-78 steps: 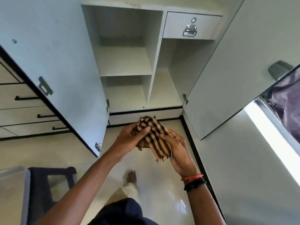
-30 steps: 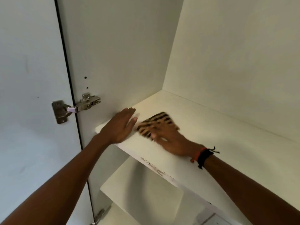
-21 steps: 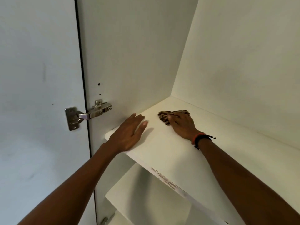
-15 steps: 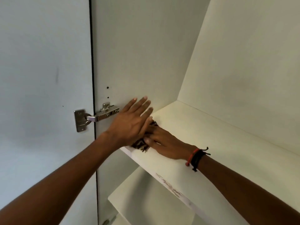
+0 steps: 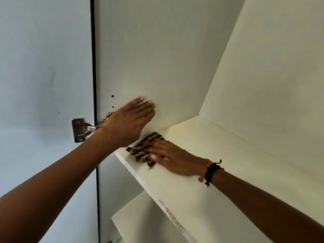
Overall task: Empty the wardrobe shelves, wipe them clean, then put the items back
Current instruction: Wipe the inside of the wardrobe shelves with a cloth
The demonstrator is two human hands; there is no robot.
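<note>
The right hand [image 5: 172, 161] lies flat on the cloth [image 5: 142, 148], fingers straight and spread, pressing it onto the shelf [image 5: 228, 155] near the front left corner; the hand is blurred. The brown-and-cream checked cloth sits just beside the side panel [image 5: 149, 58], its frayed edge showing past the thumb. The left hand [image 5: 129, 124] is held up with fingers straight and together, holding nothing, at the side panel above the cloth; whether it touches cannot be told. It partly hides the hinge [image 5: 79, 129] on the door [image 5: 43, 67]. Red and black bands [image 5: 209, 171] circle the right wrist. A lower shelf [image 5: 140, 218] shows beneath.
</note>
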